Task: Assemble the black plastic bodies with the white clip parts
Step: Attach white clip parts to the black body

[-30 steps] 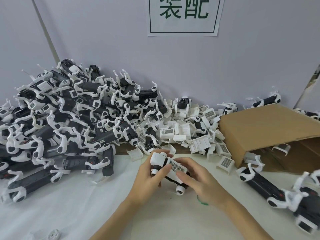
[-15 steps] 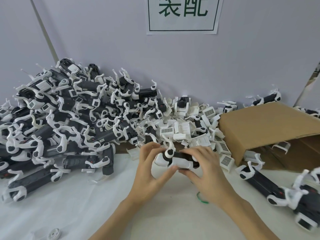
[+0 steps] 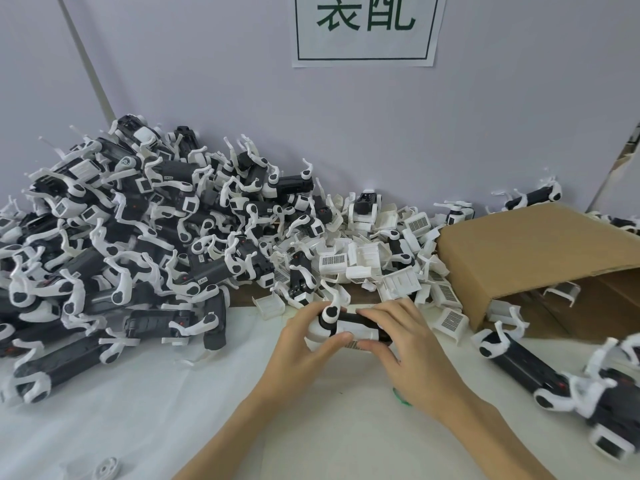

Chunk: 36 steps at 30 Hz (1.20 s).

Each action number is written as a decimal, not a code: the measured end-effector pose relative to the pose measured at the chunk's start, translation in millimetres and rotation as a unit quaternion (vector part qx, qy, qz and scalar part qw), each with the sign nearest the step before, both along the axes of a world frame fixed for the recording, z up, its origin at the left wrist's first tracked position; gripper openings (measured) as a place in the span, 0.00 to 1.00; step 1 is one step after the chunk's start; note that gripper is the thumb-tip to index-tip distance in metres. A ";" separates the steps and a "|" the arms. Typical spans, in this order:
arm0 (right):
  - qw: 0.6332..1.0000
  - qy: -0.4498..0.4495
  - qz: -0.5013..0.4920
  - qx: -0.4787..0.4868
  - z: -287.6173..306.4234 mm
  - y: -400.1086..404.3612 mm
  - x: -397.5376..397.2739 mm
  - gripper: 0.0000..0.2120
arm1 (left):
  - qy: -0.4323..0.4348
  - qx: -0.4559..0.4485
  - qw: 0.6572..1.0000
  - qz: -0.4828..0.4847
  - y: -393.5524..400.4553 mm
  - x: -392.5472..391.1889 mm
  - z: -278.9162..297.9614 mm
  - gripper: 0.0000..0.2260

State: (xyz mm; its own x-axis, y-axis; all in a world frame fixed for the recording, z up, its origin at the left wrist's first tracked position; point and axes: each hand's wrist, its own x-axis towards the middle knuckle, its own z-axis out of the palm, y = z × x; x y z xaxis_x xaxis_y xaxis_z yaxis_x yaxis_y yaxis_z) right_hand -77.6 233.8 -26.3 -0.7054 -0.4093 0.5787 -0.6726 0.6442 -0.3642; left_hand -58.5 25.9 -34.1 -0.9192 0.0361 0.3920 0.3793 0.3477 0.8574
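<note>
While both hands, left [image 3: 304, 344] and right [image 3: 412, 344], pinch one black body [image 3: 356, 320] with its white clip [image 3: 356, 336] above the desk [image 3: 173, 410], uneven thumb pressure could seat the clip crooked.

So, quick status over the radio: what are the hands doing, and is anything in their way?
Left hand and right hand both gripping one black body, white clip part pressed against it. Held just above white table. Nothing blocking.
</note>
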 end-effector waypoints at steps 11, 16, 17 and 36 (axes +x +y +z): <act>1.000 0.018 0.018 0.018 1.4 -2.6 1.1 0.16 | 0.000 0.020 0.999 -0.034 -0.8 3.9 2.2 0.13; 0.999 0.014 0.027 0.026 4.3 1.1 0.5 0.14 | -0.004 0.031 0.999 -0.037 -1.3 4.1 1.5 0.11; 0.999 0.006 0.028 0.026 4.1 1.2 0.6 0.15 | -0.003 0.034 0.999 -0.036 -1.8 3.6 1.8 0.10; 0.999 -0.032 0.020 0.012 -2.4 4.4 -1.5 0.26 | 0.019 0.024 0.998 -0.050 -0.9 2.7 -1.5 0.13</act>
State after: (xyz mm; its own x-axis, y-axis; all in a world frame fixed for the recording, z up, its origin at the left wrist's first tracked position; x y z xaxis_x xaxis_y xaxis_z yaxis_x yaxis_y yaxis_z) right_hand -79.1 238.2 -28.7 -0.7232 -0.4518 0.5224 -0.6742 0.6259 -0.3920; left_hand -55.8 25.0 -35.6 -0.8967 0.1066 0.4296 0.4420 0.2657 0.8567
